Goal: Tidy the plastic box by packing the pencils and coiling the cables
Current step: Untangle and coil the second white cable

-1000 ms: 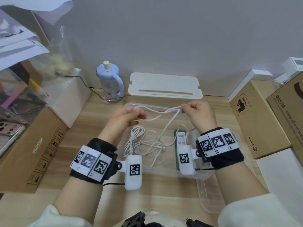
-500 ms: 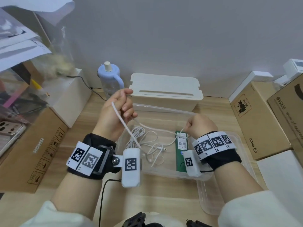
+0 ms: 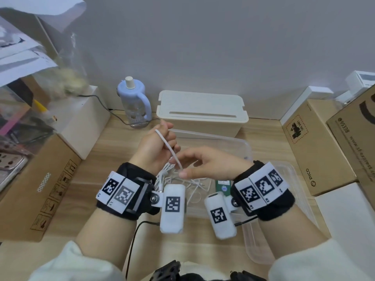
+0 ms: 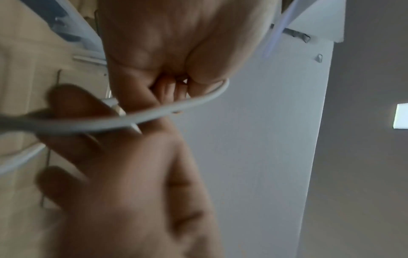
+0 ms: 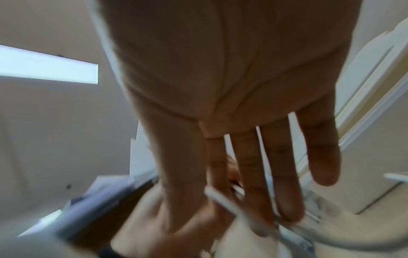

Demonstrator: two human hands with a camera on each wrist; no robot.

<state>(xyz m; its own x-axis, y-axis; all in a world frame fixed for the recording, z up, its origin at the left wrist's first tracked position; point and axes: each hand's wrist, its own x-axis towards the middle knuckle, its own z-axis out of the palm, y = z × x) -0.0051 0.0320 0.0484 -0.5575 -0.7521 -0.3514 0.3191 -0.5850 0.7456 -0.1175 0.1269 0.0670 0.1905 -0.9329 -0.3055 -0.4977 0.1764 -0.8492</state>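
My left hand (image 3: 156,149) is raised over the clear plastic box (image 3: 246,147) and grips a white cable (image 3: 168,148) in its fist. The cable loops over the top of the fist and runs down to my right hand (image 3: 205,165). That hand reaches leftward with its fingers nearly straight and pinches the cable between thumb and forefinger. In the left wrist view the cable (image 4: 176,108) curves from the thumb across blurred right fingers. More loose white cable (image 3: 165,176) lies in the box. A green pencil case (image 3: 223,186) lies beside it, partly hidden by my right wrist.
A cream lidded box (image 3: 203,112) and a blue bottle (image 3: 135,102) stand behind the plastic box. Cardboard boxes (image 3: 316,151) line the right side. Another carton (image 3: 40,179) and a white box (image 3: 87,118) stand on the left. A clear lid (image 3: 263,250) lies front right.
My right hand left the box's right side, moved left to the left hand and straightened its fingers. The left hand dropped a little and came toward the middle, still gripping the cable.
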